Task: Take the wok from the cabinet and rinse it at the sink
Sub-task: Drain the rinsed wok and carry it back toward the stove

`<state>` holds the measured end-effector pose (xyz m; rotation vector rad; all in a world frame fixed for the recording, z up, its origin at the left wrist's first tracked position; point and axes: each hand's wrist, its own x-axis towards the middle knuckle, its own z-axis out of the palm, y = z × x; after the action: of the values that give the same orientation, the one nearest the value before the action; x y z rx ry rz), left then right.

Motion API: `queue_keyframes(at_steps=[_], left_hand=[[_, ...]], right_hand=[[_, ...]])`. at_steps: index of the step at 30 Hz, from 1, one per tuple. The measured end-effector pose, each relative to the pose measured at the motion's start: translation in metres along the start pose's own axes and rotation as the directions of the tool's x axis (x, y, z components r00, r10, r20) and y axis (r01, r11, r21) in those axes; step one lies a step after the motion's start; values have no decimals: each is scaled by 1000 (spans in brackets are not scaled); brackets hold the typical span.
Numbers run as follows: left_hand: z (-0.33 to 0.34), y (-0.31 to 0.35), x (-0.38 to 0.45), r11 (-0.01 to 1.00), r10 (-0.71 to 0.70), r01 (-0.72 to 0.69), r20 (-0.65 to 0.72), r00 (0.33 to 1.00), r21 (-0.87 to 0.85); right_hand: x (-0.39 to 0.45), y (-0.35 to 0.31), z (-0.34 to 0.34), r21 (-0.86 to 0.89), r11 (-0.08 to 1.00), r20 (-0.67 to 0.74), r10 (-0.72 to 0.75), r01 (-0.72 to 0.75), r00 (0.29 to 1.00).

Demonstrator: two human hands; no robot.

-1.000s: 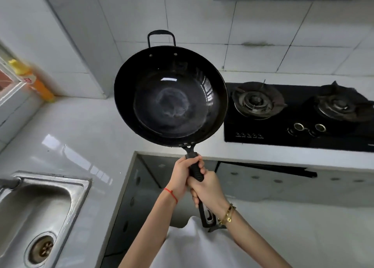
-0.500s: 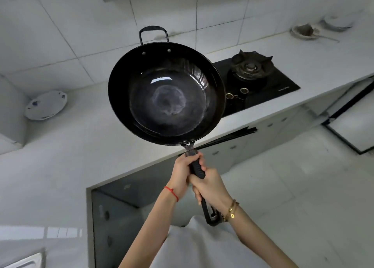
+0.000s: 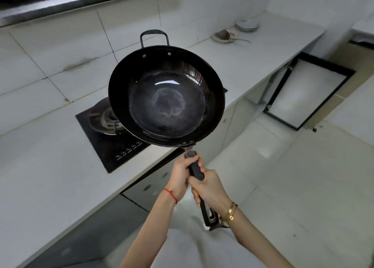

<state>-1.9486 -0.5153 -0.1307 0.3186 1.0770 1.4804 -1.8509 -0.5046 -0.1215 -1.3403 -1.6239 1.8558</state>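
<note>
Now your left hand (image 3: 180, 176) and right hand (image 3: 210, 188) clench the wok (image 3: 166, 96) handle. It hangs above the stove (image 3: 113, 138) at the counter (image 3: 50, 166) edge; open floor (image 3: 293, 176) lies right.

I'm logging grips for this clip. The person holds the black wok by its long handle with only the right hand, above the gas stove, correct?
Not quite. The head view shows both hands on the long handle: the left hand grips nearer the bowl, the right hand just behind it. The rest stands: the black wok is held up over the gas stove.
</note>
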Motion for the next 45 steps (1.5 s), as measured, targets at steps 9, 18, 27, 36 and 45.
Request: queue_keyframes(at_steps=[9,18,27,36,45], left_hand=[[119,-36,88,995,-84,87,50,995,-55],[186,-50,178,987,-159,161,82,984,-18],[239,-44,310,975,-220,221,107,970,2],[292,2,453,974,-221,225,120,968,-28],[305,29,552,978,-195,198,39,980,-71]], right_hand=[[43,-6,-135,55,999,-97,3,3,995],[105,-12,-219,94,996,-178,23,-6,984],[213,-39,-303,116,993,-190,51,-29,981],[342,-100,-379,96,995,-186,58,-40,981],[445,-133,-413,-12,999,-146,46,-48,988]])
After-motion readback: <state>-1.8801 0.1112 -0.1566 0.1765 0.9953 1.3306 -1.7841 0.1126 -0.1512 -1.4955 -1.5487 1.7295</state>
